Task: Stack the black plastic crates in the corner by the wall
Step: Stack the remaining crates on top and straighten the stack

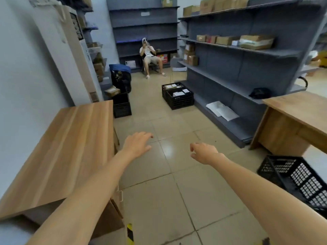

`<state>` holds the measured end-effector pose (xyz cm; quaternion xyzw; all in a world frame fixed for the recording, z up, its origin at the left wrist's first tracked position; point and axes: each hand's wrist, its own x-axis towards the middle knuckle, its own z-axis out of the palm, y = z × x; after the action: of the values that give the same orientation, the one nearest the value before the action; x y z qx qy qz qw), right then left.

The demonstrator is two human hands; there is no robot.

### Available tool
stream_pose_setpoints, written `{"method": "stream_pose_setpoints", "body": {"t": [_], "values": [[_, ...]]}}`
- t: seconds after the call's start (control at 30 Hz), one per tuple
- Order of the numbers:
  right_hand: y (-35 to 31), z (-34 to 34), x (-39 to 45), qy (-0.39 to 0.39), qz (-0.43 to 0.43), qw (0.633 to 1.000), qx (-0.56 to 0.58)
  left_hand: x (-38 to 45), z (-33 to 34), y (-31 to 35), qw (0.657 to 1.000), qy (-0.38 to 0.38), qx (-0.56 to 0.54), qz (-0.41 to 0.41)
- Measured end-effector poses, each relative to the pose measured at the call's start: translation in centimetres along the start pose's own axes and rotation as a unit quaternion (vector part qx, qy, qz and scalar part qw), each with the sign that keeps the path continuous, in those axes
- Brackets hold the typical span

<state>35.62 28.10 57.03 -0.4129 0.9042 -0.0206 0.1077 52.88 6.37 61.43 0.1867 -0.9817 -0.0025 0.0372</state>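
Observation:
Both my arms reach forward over the tiled floor, holding nothing. My left hand (137,145) has its fingers spread and relaxed. My right hand (203,152) hangs with loosely curled fingers. An empty black plastic crate (297,177) lies at the lower right, close to my right forearm. Farther off, a black crate (180,99) filled with papers stands by the grey shelving, with another crate (169,87) right behind it. One more black crate (122,106) stands by the left wall, beyond the wooden desk.
A wooden desk (70,147) runs along the left wall and another wooden desk (297,117) stands on the right. Grey shelving (238,50) with cartons lines the right side. A person (150,55) sits on a chair at the far end. A dark bag (120,78) stands at the left.

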Motion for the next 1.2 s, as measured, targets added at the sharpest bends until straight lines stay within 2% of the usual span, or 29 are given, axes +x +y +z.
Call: {"method": "stream_pose_setpoints", "body": {"t": [0.37,0.6,0.7,0.9,1.0,1.13,1.2], "values": [[32.0,-0.4,-16.7,-0.002,0.220,0.975,0.017,10.6,2.8,33.5,0.982,-0.040,-0.017,0.186],[44.8,1.0,-27.6,-0.009,0.339,0.940,0.047,15.0,5.7,50.5,0.957,-0.106,-0.089,0.256],[48.8,2.7,-30.8,-0.005,0.397,0.916,0.061,16.7,7.6,56.6,0.941,-0.110,-0.074,0.310],[55.7,5.3,-33.5,-0.029,0.486,0.870,0.078,21.3,11.6,65.8,0.896,-0.082,0.029,0.435],[59.6,4.0,-32.1,-0.027,0.495,0.865,0.077,25.1,12.9,68.7,0.888,-0.087,0.046,0.449],[64.2,1.4,-28.4,0.051,0.500,0.857,0.114,31.8,13.6,72.1,0.884,-0.092,0.068,0.453],[66.2,1.3,-27.1,0.063,0.501,0.854,0.129,34.3,13.9,74.7,0.881,-0.093,0.070,0.458]]}}
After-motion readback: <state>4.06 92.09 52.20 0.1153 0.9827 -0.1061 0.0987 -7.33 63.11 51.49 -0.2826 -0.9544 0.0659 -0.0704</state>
